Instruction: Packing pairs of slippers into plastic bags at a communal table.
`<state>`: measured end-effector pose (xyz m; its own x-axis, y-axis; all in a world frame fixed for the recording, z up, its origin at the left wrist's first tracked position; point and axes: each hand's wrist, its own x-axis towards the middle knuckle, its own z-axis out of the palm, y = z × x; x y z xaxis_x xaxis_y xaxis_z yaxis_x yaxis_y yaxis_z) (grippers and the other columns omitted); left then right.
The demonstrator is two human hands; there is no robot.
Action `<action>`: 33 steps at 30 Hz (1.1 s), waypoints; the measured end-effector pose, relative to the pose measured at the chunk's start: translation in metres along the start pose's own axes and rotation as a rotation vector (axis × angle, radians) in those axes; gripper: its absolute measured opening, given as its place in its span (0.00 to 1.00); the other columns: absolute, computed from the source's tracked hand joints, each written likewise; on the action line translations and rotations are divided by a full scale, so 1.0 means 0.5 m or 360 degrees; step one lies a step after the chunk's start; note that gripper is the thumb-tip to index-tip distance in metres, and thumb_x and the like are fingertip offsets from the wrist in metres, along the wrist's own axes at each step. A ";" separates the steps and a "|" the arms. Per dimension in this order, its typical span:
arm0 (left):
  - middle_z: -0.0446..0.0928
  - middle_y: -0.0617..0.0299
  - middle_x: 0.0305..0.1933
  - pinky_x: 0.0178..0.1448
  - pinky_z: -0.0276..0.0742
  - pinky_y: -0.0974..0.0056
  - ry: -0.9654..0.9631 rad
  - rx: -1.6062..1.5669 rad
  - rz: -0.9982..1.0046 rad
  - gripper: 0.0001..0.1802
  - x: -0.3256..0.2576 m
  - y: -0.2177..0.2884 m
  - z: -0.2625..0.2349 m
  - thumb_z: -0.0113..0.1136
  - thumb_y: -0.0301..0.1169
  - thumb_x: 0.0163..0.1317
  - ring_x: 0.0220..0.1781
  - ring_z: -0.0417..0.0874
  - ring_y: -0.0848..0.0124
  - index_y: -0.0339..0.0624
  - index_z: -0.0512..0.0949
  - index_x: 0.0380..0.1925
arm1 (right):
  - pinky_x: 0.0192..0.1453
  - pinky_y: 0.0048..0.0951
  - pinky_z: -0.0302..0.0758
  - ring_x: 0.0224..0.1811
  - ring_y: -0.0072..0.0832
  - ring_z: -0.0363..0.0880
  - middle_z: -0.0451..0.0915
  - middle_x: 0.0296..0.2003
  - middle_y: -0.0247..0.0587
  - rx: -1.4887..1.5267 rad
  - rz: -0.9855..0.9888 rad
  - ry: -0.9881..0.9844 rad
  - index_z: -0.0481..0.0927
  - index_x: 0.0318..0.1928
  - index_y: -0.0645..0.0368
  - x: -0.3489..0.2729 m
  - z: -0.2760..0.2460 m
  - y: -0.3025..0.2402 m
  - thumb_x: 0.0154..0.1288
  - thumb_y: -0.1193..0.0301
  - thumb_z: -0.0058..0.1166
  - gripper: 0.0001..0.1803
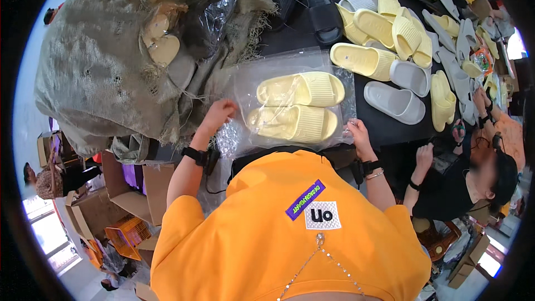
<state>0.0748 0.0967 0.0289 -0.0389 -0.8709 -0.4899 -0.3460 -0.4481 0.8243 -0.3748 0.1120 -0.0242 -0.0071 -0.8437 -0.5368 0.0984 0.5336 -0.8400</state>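
Note:
A pair of pale yellow slide slippers [298, 106] lies side by side under clear film, toes to the right, on the dark table before me. The clear plastic bag [251, 78] around them is wrinkled, and its crumpled left part reaches past the heels. At that left edge my left hand [220, 116] is closed, its curled fingertips pinching the film. By the bag's lower right corner, my right hand [358, 134] pinches the plastic between thumb and fingers. Both slippers lie flat between my hands, touched by neither.
A big grey-green woven sack [106, 61] bulges at the left, with yellow slippers [163, 50] in its opening. Loose yellow and grey slippers [395, 103] pile up at the right; black slippers [323, 14] lie behind. A co-worker [451, 178] is close on my right. Cardboard boxes [131, 189] stand lower left.

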 end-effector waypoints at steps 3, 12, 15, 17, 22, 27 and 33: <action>0.76 0.61 0.37 0.43 0.70 0.55 0.0163 0.1232 0.0349 0.11 -0.008 -0.052 0.017 0.57 0.36 0.49 0.40 0.75 0.58 0.47 0.77 0.33 | 0.38 0.21 0.70 0.35 0.21 0.73 0.75 0.34 0.36 -0.0183 0.0011 -0.0006 0.69 0.47 0.62 0.002 0.008 -0.012 0.62 0.70 0.48 0.15; 0.65 0.56 0.58 0.61 0.57 0.52 -0.0107 0.1692 0.1656 0.32 0.096 0.015 0.100 0.57 0.44 0.50 0.59 0.64 0.56 0.56 0.65 0.57 | 0.33 0.20 0.68 0.34 0.20 0.71 0.62 0.60 0.40 -0.0192 -0.0113 -0.0034 0.49 0.66 0.55 0.029 0.050 -0.053 0.54 0.79 0.45 0.38; 0.61 0.53 0.62 0.63 0.54 0.49 -0.0248 0.1501 0.1576 0.34 0.122 0.083 0.159 0.56 0.41 0.50 0.60 0.61 0.52 0.49 0.62 0.59 | 0.31 0.18 0.66 0.31 0.19 0.69 0.57 0.63 0.41 -0.0194 -0.0249 -0.0137 0.45 0.67 0.54 0.047 0.066 -0.067 0.48 0.84 0.42 0.43; 0.59 0.52 0.62 0.63 0.53 0.48 -0.0233 0.1462 0.1559 0.34 0.144 0.097 0.204 0.55 0.37 0.50 0.61 0.59 0.51 0.44 0.61 0.59 | 0.31 0.18 0.66 0.31 0.19 0.68 0.57 0.63 0.41 -0.0229 -0.0222 -0.0254 0.45 0.67 0.56 0.055 0.075 -0.074 0.47 0.85 0.42 0.43; 0.62 0.48 0.56 0.60 0.55 0.46 -0.0233 0.1351 0.1609 0.32 0.175 0.083 0.284 0.56 0.30 0.41 0.61 0.60 0.50 0.39 0.65 0.52 | 0.37 0.20 0.69 0.33 0.20 0.71 0.61 0.60 0.45 -0.0343 -0.0177 -0.0645 0.52 0.65 0.58 0.098 0.076 -0.039 0.46 0.85 0.41 0.40; 0.68 0.50 0.50 0.60 0.54 0.48 -0.0101 0.1221 0.1540 0.27 0.132 0.092 0.275 0.58 0.29 0.37 0.59 0.61 0.50 0.37 0.70 0.44 | 0.43 0.23 0.70 0.38 0.24 0.74 0.72 0.47 0.45 -0.0414 -0.0191 -0.0114 0.61 0.59 0.60 0.037 0.080 -0.077 0.50 0.80 0.47 0.32; 0.71 0.52 0.50 0.59 0.57 0.47 0.0304 0.1389 0.1352 0.22 0.131 0.021 0.253 0.56 0.28 0.39 0.58 0.63 0.54 0.40 0.75 0.40 | 0.25 0.20 0.68 0.25 0.18 0.71 0.75 0.26 0.34 -0.0305 0.0013 0.0108 0.68 0.47 0.59 0.016 0.007 -0.033 0.54 0.77 0.52 0.18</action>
<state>-0.0498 0.0605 -0.0304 -0.4448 -0.8686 0.2185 -0.7910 0.4954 0.3590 -0.3732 0.0963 -0.0145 -0.0745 -0.8369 -0.5423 -0.0923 0.5472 -0.8319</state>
